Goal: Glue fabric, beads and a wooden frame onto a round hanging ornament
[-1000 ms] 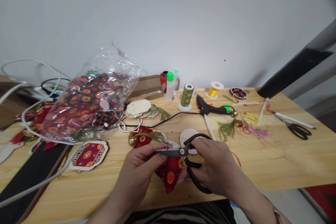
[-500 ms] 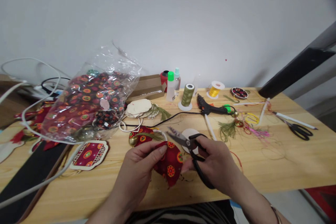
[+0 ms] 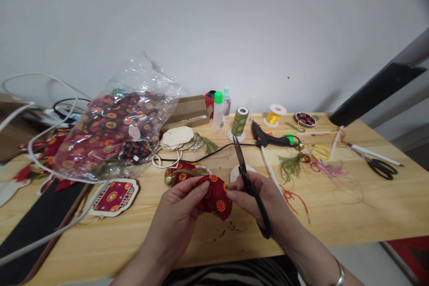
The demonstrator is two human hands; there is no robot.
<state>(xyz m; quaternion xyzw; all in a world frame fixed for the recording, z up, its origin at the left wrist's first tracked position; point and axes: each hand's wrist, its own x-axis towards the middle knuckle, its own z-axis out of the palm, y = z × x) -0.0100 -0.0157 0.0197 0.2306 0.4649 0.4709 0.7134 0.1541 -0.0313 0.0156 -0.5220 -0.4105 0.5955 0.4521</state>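
Note:
My left hand (image 3: 179, 212) pinches a small piece of red patterned fabric (image 3: 214, 196) low over the near part of the wooden table (image 3: 351, 214). My right hand (image 3: 264, 203) grips black-handled scissors (image 3: 250, 183); their blades are together and point up and away from me. Its fingertips also touch the right edge of the fabric. Tiny dark scraps lie on the table just below the fabric. A round wooden disc (image 3: 236, 172) lies behind the scissors.
A clear plastic bag of red patterned fabric (image 3: 114, 134) sits at the left, with white cables around it. A fabric-covered wooden shape (image 3: 112, 197) lies below it. Behind stand thread spools (image 3: 238, 123), glue bottles (image 3: 217, 111) and a glue gun (image 3: 266, 137). A second pair of scissors (image 3: 380, 165) lies far right.
The scissors have swung from lying across the fabric to pointing upward with blades together. The fabric has been lifted and turned between both hands.

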